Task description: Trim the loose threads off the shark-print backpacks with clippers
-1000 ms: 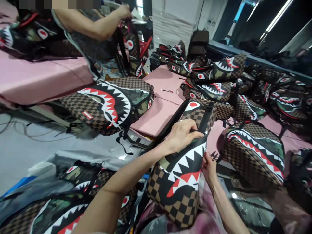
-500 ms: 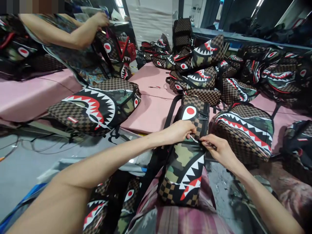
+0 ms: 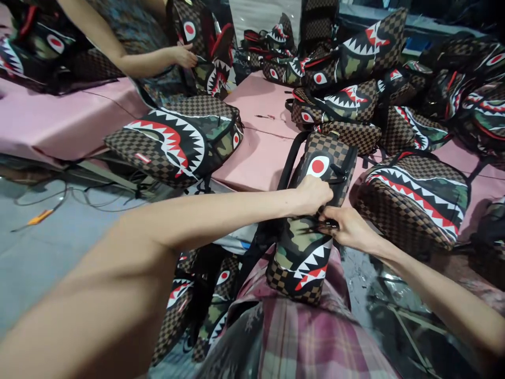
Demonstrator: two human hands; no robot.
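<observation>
A checkered and camouflage backpack (image 3: 302, 239) with a shark mouth and a red eye lies on its back, side panel up, from my lap onto the table edge. My left hand (image 3: 314, 193) is closed on its middle, below the eye; the fingertips are mostly hidden. Close beside it, my right hand (image 3: 349, 226) is closed around small dark thread snips (image 3: 328, 223), their blurred points directed left over the camouflage panel.
More such backpacks lie on the pink table (image 3: 260, 145): one at left (image 3: 169, 139), one at right (image 3: 418, 197), and a pile behind. Several bags stand below at my left. A co-worker's hand (image 3: 184, 55) touches another bag. An orange-handled tool (image 3: 40, 216) is on the floor.
My view has dipped and turned slightly left. The right hand has moved in close to the left, and the snips now show over the panel. The co-worker's hand has come down.
</observation>
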